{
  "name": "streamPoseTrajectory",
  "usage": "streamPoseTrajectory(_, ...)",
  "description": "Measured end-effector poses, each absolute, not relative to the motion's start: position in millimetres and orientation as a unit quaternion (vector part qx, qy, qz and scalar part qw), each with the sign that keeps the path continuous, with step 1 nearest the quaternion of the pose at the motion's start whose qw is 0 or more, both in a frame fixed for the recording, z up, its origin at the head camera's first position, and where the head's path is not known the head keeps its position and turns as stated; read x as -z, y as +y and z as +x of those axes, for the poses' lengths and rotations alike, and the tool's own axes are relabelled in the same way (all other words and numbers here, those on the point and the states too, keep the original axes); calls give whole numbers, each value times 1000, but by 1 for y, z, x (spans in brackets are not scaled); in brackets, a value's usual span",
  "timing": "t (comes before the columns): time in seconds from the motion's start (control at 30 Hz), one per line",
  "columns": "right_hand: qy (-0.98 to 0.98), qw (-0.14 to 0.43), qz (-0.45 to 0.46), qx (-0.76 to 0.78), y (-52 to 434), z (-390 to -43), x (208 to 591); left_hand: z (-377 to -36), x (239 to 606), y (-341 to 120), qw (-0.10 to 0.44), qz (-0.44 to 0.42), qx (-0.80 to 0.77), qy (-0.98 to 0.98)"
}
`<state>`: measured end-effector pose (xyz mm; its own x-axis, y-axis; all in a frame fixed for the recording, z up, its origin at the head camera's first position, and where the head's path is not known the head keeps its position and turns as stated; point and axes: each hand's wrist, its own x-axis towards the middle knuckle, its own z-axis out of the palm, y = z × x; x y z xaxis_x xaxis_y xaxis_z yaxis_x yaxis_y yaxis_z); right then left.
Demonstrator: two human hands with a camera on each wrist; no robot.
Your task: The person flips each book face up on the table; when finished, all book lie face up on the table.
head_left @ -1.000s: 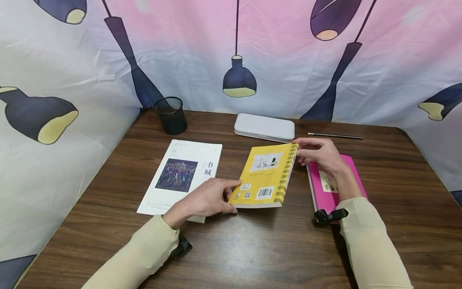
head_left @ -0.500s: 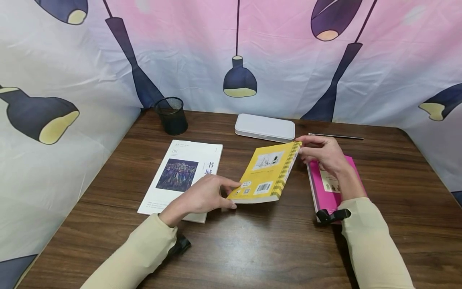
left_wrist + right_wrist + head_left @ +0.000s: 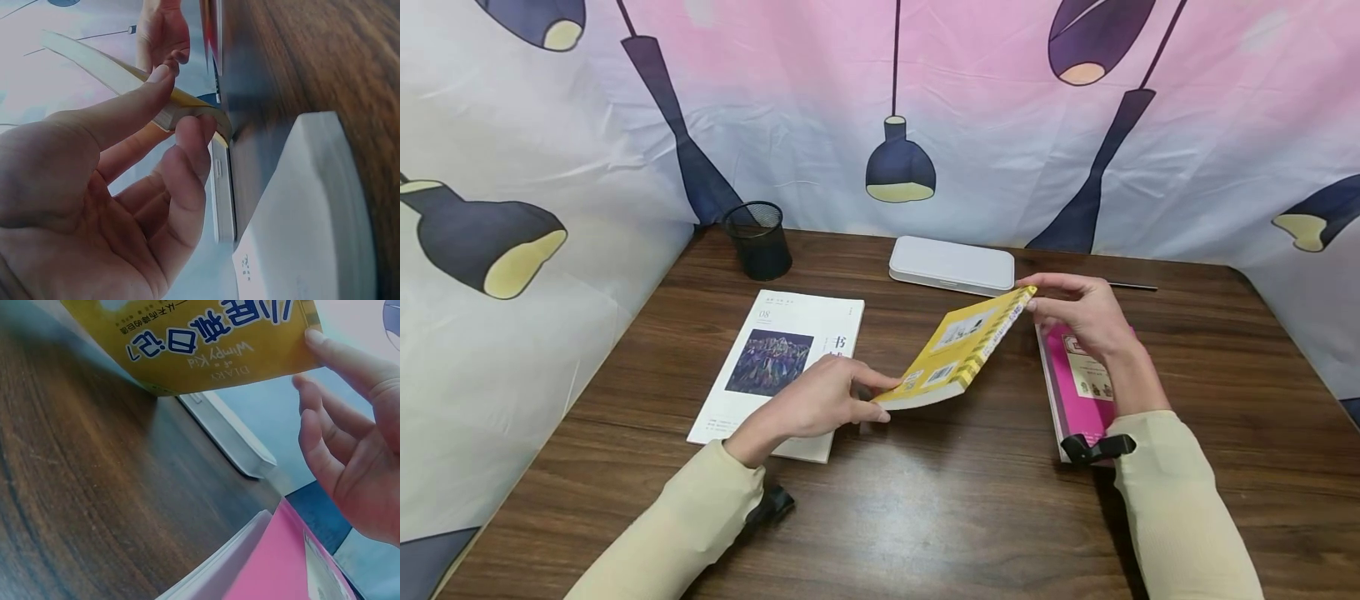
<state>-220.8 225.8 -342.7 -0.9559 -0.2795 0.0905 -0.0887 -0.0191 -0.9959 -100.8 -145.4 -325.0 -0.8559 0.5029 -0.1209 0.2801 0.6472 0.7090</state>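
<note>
A yellow paperback [image 3: 958, 350] is tilted above the wooden table [image 3: 925, 500], its right edge raised. My left hand [image 3: 859, 397] pinches its near left corner, thumb underneath and fingers on top. My right hand [image 3: 1051, 300] pinches the raised far right corner. The left wrist view shows the left hand [image 3: 169, 134] gripping the book's curved corner [image 3: 112, 75]. In the right wrist view the yellow cover [image 3: 206, 337] with blue lettering is held at its edge by the right hand [image 3: 331, 387].
A white magazine [image 3: 775, 358] lies left of the yellow book, partly under my left hand. A pink book [image 3: 1078, 392] lies flat under my right forearm. At the back are a white case [image 3: 951, 265], a black mesh cup [image 3: 758, 240] and a pencil [image 3: 1131, 287].
The yellow book's right edge has risen from flat on the table to a steep tilt. My right hand rose with it, while my left hand kept hold of the near corner.
</note>
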Motion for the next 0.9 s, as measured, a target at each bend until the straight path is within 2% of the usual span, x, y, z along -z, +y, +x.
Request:
streamPoseTrajectory(0.3, 646, 59, -168, 743, 224, -219, 340, -102, 323, -151, 143, 225, -393, 880)
streamPoseTrajectory(0.47, 639, 26, -186, 746, 222, -219, 339, -103, 323, -152, 138, 221, -414, 872)
streamPoseTrajectory(0.63, 651, -7, -180, 737, 220, -217, 334, -104, 322, -153, 132, 211, -433, 866)
streamPoseTrajectory(0.9, 644, -24, -160, 748, 216, -216, 330, -106, 320, -155, 138, 200, -451, 859)
